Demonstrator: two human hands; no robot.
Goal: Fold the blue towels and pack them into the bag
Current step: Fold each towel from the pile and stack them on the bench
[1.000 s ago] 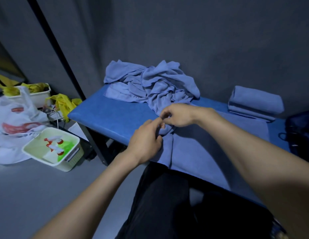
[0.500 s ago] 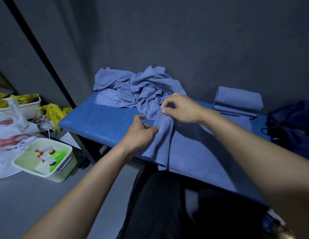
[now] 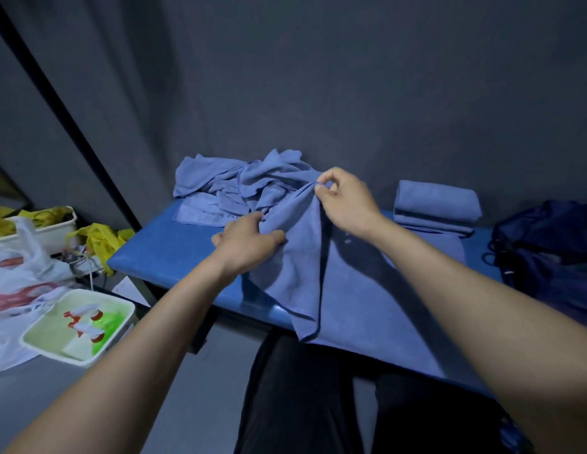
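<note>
The person is separating one blue towel (image 3: pixel 295 260) from the crumpled pile (image 3: pixel 239 188) at the far left of the blue table (image 3: pixel 161 257). The right hand (image 3: pixel 346 199) pinches its upper edge; the left hand (image 3: pixel 249 242) grips bunched cloth lower down. One folded towel (image 3: pixel 436 204) lies far right, near the dark bag (image 3: pixel 547 244). Next, probably, finding two corners and spreading the towel flat.

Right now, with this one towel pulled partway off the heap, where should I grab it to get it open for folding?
Take the towel by its hemmed edge, at two adjacent corners. The right hand already pinches a bunch at the top; the left hand grips bunched cloth mid-way. One free corner hangs over the table edge nearest you, so slide down the hem and come from the front.
</note>
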